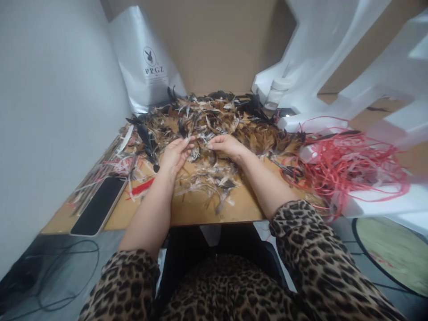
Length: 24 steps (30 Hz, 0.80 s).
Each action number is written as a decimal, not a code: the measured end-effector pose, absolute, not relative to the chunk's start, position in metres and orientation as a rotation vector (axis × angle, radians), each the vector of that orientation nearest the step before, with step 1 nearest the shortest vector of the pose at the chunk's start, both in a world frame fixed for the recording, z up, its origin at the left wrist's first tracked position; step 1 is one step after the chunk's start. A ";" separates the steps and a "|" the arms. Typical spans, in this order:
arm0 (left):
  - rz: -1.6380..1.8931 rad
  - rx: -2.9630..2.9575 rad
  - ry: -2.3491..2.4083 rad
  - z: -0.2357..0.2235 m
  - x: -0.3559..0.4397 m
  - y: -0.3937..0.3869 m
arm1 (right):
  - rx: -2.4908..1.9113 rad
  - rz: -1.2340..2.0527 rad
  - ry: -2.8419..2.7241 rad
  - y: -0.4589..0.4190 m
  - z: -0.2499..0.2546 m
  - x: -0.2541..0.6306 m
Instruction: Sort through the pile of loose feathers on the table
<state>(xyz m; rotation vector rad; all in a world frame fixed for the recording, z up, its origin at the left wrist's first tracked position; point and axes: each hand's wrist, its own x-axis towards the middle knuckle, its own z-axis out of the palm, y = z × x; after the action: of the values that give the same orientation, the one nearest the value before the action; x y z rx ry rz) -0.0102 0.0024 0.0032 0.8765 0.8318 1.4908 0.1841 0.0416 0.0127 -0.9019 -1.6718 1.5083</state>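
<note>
My left hand [175,154] is above the near side of a feather pile, thumb and forefinger pinched together and the other fingers loosely curled. A small black-and-white feather [194,154] shows at its fingertips, seemingly in the pinch. Facing it a short gap away, my right hand [225,146] is also closed in a pinch; what sits between its fingertips is too small to make out. Behind both hands spreads the heap of brown, black and white feathers [257,136]. Loose pale feather bits [217,178] lie on the tabletop [200,214] between my forearms.
A phone [98,207] lies at the left, beside thin sticks [90,191] and a red strip [142,187]. Tangled red and pink ribbon [347,169] covers the right side. At the back stand a silver bag [147,62] and a white-capped jar [276,94] before a cardboard panel [217,44].
</note>
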 end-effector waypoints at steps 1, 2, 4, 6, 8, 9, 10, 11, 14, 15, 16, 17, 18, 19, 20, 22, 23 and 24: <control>1.464 0.897 0.820 0.004 -0.009 0.000 | -0.880 1.526 -1.693 0.041 0.013 0.185; 1.437 0.918 0.809 0.005 -0.007 -0.001 | -0.867 1.532 -1.727 0.040 0.014 0.185; 1.388 0.958 0.809 0.005 -0.006 -0.003 | -0.868 1.528 -1.815 0.038 0.015 0.184; 1.355 1.003 0.850 0.004 -0.005 -0.002 | -0.892 1.510 -1.884 0.035 0.017 0.183; 1.329 1.050 0.919 0.002 -0.005 -0.001 | -0.915 1.474 -1.916 0.032 0.020 0.181; 1.318 1.069 0.952 0.002 -0.006 0.000 | -0.924 1.452 -1.923 0.031 0.021 0.181; 1.309 1.080 0.978 0.001 -0.006 0.001 | -0.928 1.432 -1.925 0.030 0.023 0.181; 1.305 1.084 0.995 0.000 -0.005 0.002 | -0.929 1.413 -1.923 0.030 0.023 0.180; 1.318 1.066 0.996 0.000 -0.005 0.002 | -0.948 1.345 -1.869 0.030 0.024 0.178; 1.323 1.054 0.988 0.000 -0.004 0.001 | -0.959 1.331 -1.829 0.030 0.024 0.177; 1.326 1.038 0.981 0.001 -0.004 0.001 | -0.968 1.328 -1.778 0.031 0.024 0.176; 1.324 1.021 0.976 0.002 -0.003 0.000 | -0.974 1.337 -1.716 0.031 0.023 0.175; 1.317 1.002 0.974 0.003 -0.003 -0.001 | -0.977 1.359 -1.650 0.032 0.023 0.174; 1.305 0.983 0.971 0.004 -0.003 -0.002 | -0.975 1.384 -1.588 0.032 0.022 0.173; 1.291 0.965 0.965 0.005 -0.003 -0.002 | -0.970 1.407 -1.536 0.032 0.021 0.172; 1.264 0.930 0.943 0.005 -0.003 -0.002 | -0.942 1.429 -1.495 0.034 0.020 0.172; 1.260 0.912 0.930 0.004 -0.004 -0.001 | -0.920 1.432 -1.505 0.034 0.020 0.173; 1.262 0.891 0.919 0.003 -0.005 -0.001 | -0.899 1.429 -1.529 0.035 0.020 0.174</control>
<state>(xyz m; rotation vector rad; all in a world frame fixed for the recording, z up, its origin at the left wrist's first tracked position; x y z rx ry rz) -0.0049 -0.0007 0.0030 0.8906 0.9191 1.2621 0.1740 0.0351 0.0196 -0.8995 -1.5294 1.4295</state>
